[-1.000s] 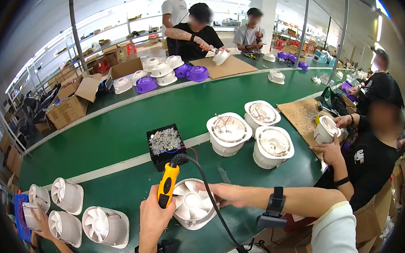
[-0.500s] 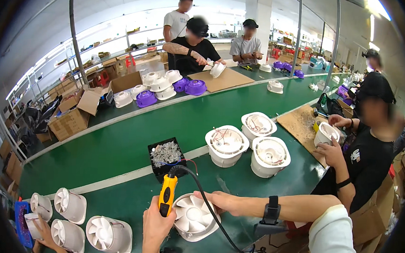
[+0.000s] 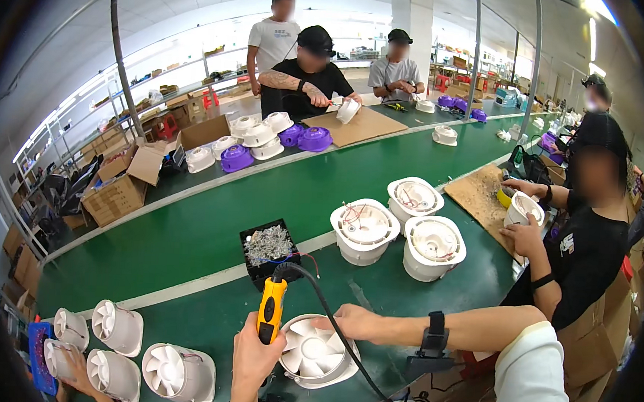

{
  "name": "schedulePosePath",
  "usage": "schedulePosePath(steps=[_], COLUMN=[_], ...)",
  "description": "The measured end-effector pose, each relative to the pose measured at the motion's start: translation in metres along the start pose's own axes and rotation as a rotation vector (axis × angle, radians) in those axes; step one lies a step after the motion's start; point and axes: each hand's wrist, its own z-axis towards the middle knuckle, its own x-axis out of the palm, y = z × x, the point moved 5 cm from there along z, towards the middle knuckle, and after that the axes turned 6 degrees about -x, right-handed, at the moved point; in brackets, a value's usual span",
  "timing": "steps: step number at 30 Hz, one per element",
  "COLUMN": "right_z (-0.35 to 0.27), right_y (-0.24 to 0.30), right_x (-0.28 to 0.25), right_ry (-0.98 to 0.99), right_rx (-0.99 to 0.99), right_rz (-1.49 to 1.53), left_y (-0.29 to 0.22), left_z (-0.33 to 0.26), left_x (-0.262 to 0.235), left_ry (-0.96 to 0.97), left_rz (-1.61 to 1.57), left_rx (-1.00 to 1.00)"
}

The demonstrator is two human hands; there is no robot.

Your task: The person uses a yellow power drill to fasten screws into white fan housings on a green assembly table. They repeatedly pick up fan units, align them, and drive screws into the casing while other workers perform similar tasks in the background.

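Observation:
My left hand [image 3: 256,354] is wrapped round a yellow-and-black corded electric screwdriver [image 3: 271,311], held upright at the left side of a white fan unit [image 3: 316,353]. Its lower end is hidden by my hand. The fan unit lies on the green bench with its blades facing up. My right hand [image 3: 356,323] grips the unit's far right rim, fingers bent and one reaching in over the blades. A black cable [image 3: 330,321] loops from the screwdriver's top across the fan. Just beyond stands a black box of screws [image 3: 264,269], a red and a blue wire beside it.
Several white fan units [image 3: 175,372] stand at lower left, where another person's hand [image 3: 80,370] holds one near a blue bin [image 3: 41,354]. Three white housings [image 3: 433,269] with wires stand right of the screws. A co-worker [image 3: 589,237] sits at right; others work across the green belt [image 3: 188,256].
My right hand's fingers have shifted from the unit's outer side to its upper rim. My left hand still holds the screwdriver. The standing person across the belt has moved left.

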Motion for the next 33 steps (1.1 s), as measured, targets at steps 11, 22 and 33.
schedulePosePath(steps=[11,22,33], right_z=[-0.057,-0.077,-0.084], right_y=[0.071,0.014,0.038], right_x=[-0.036,0.037,0.023], right_ry=[-0.589,-0.651,-0.387], right_rx=[-0.611,-1.468,-1.056], right_rz=[-0.334,-1.422,-1.279], left_y=[-0.017,-0.026,-0.017], left_z=[-0.030,-0.059,-0.058], left_x=[-0.053,-0.094,-0.091], left_ry=[-0.180,-0.605,-0.697], left_rz=[-0.712,-0.784,-0.798], left_rx=[0.099,0.607,0.594])
